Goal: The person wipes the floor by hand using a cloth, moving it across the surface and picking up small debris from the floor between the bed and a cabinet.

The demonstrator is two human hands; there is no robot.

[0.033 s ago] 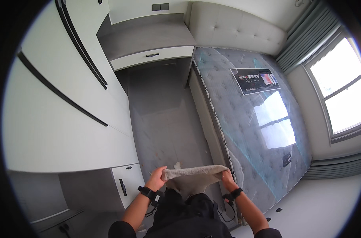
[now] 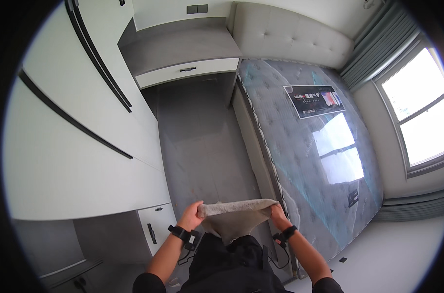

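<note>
A beige-grey cloth is stretched between my two hands in front of my legs. Its upper edge looks thick and fuzzy, and the lower part hangs down to a point. My left hand is closed on the cloth's left corner. Gripping the opposite corner is my right hand, close to the side of the bed. Each wrist wears a black strap with a small device and a cable.
A plastic-wrapped grey mattress with a printed sheet lies on the bed to the right. White wardrobe doors stand on the left. Grey floor runs between them toward a desk with a white drawer. The window is at far right.
The cloth and both hands have shifted slightly up and away from me. More of the cloth's hanging part shows. Both hands still grip its corners.
</note>
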